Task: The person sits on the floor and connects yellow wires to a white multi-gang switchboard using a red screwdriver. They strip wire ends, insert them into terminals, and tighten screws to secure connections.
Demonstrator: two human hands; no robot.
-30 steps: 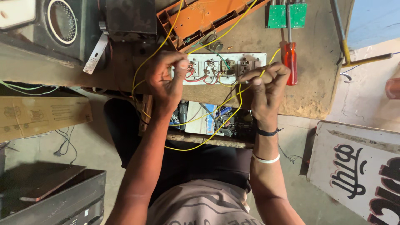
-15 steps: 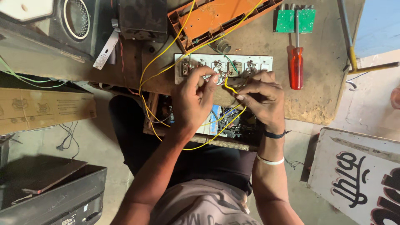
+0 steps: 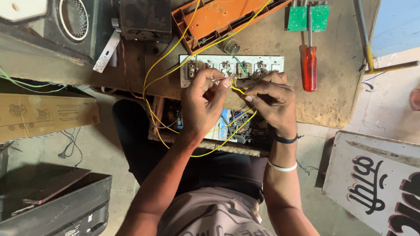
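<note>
Head view, hands: the left hand (image 3: 203, 102) and the right hand (image 3: 273, 102) meet close together over the near edge of the white switch panel (image 3: 232, 70), fingertips nearly touching.
Head view, grip: the left hand's thumb and forefinger pinch narrowly on the bare end of a yellow wire (image 3: 238, 89); the right hand closes on the same wire just beside that pinch, its other fingers curled in.
Head view, wire: the yellow wire loops from the fingers down past the open circuit chassis (image 3: 227, 129) on the person's lap, and further yellow runs climb over the workbench (image 3: 332, 100) to the orange casing (image 3: 223, 19).
Head view, panel: it lies flat on the workbench, back side up, with its row of terminals showing just beyond the fingertips.
Head view, surroundings: a red-handled screwdriver (image 3: 309, 65) lies to the right of the panel, well clear of both hands, below a green circuit board (image 3: 308, 17).
Doing it well, my judgement: keep both pinches short and close to the joint, so the strands stay together; hold the slack loop away from the chassis parts; steady the wrists against the bench edge.
</note>
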